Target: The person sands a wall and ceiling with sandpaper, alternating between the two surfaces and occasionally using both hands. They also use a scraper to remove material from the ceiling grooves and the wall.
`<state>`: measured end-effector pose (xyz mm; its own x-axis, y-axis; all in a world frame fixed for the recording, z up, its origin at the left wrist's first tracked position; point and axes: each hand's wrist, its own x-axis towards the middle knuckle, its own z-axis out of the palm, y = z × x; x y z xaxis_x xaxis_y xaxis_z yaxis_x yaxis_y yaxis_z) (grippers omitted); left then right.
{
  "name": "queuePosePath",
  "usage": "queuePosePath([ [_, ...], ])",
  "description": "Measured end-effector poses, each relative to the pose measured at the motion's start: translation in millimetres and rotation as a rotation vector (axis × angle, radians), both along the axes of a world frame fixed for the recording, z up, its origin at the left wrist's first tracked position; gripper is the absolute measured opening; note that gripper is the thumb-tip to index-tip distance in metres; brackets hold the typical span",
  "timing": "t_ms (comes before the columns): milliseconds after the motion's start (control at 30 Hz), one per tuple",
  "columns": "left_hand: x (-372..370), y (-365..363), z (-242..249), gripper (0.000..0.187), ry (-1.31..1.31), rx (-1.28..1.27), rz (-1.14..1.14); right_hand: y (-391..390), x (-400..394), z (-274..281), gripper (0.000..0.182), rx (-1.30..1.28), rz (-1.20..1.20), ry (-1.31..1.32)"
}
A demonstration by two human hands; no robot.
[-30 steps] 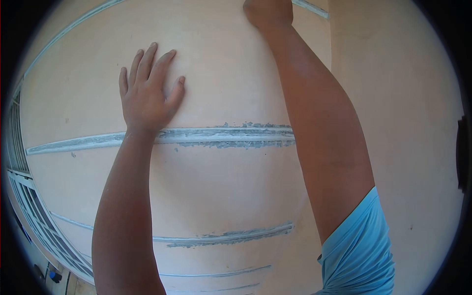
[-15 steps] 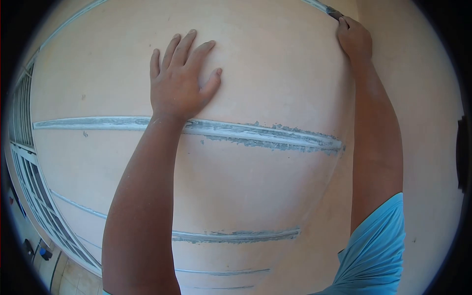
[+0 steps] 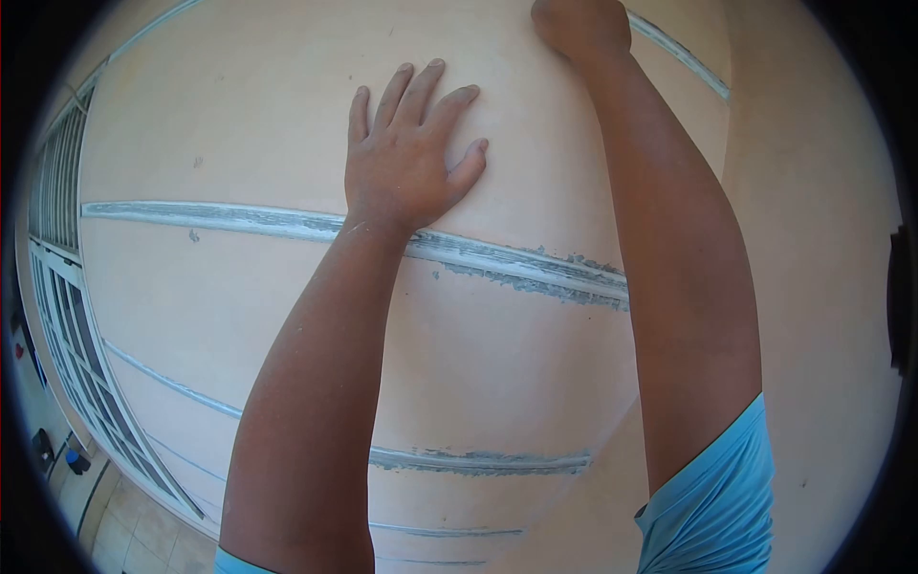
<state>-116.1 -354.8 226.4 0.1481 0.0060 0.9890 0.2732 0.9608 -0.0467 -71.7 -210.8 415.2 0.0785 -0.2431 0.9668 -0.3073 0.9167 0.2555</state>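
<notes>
My left hand lies flat on the pale peach wall, fingers spread and holding nothing. Its wrist crosses just above a long white-and-grey strip with rough grey patches along its edges. My right hand is closed at the top edge of the view, beside an upper white-and-grey strip. The small dark-handled flat tool seen in that hand half a second ago is now hidden by the hand or outside the view.
Lower on the wall run more strips, one with ragged grey edges. A wall corner stands at right, with a dark object at the far edge. On the left is a white barred frame, above a tiled floor with a few small items.
My right hand has moved left and up along the upper strip, uncovering its right end. The view has shifted, so my left hand appears farther right while its spread pose stays the same.
</notes>
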Motion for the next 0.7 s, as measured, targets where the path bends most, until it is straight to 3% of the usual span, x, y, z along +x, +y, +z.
queuePosePath([
  [133, -4, -2, 1, 0.052, 0.016, -0.005, -0.037, -66, -20, 5, 0.043, -0.003, -0.083, 0.007],
  [233, -6, -2, 0, 0.052, 0.023, -0.005, -0.049, -67, -13, -7, 0.055, -0.045, -0.207, -0.079],
  [300, -6, -2, -1, 0.052, 0.0, -0.022, -0.052, -44, -9, -19, 0.061, 0.094, -0.13, 0.109],
  [400, -5, -2, 1, 0.052, 0.019, -0.019, -0.015, -21, -6, 3, 0.061, 0.086, -0.203, -0.056],
  [533, -4, -2, 2, 0.052, 0.018, -0.023, 0.011, 18, -1, 4, 0.062, 0.028, -0.24, -0.075],
  [600, -4, -1, 2, 0.052, 0.02, -0.03, 0.001, 45, 2, 2, 0.066, -0.11, -0.27, -0.139],
  [667, -3, -3, 2, 0.052, 0.027, -0.022, 0.004, 94, -21, 10, 0.052, -0.105, -0.317, 0.04],
  [700, -1, -1, 2, 0.052, 0.006, -0.023, -0.014, 116, -24, 12, 0.057, -0.127, -0.308, 0.034],
])
